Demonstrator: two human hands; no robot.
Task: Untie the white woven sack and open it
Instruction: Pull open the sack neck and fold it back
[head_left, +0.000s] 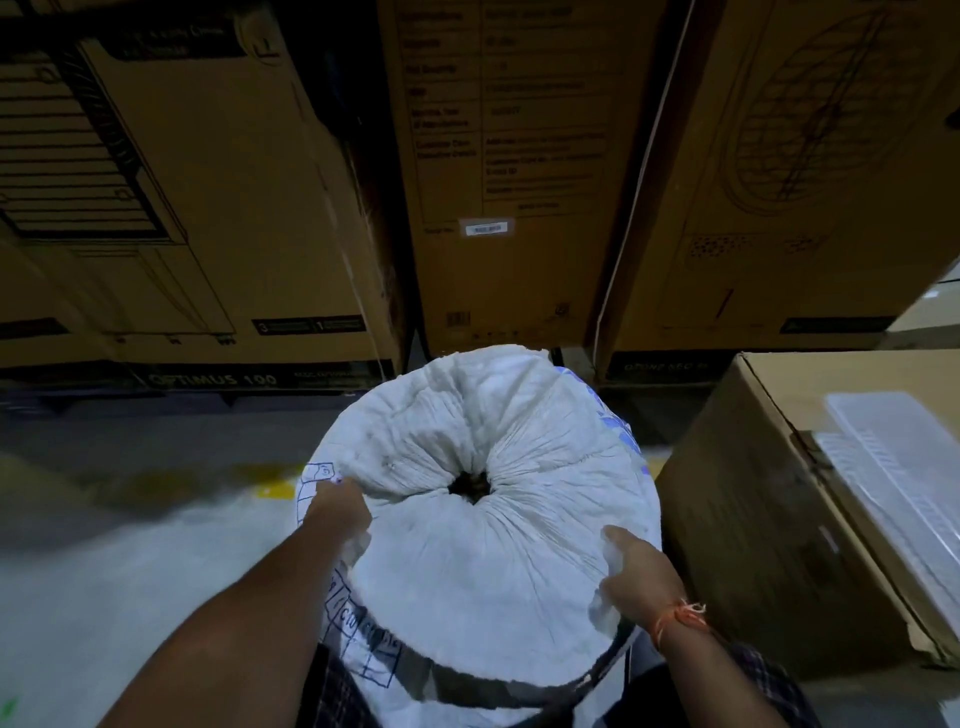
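- Sack (467, 545): white woven fabric, standing upright on the floor (104, 545) directly in front of the person, between their forearms; cardboard boxes (519, 182) stand behind it and another box (769, 519) sits just to its right.
- Mouth (470, 486): the top is gathered into radiating pleats that close on a small dark hole at the centre. No cord or knot shows here; the tie may lie inside the pleats or under the folded rim.
- Left hand (337, 512): on the sack's upper left shoulder, fingers curled into the fabric and gripping a fold of it.
- Right hand (636, 569): on the lower right edge of the top; thumb lies over the cloth and the fingers appear to wrap under the rim, grasping it.
- Handling, as judged: the rounded, taut top suggests a full and fairly heavy sack, unlikely to tip. Woven cloth is pliant yet slick, so pinched folds hold better than flat palms.
- Where to take hold: the pleats bordering the central hole, pulled outward from opposite sides, look most likely to loosen the gather.
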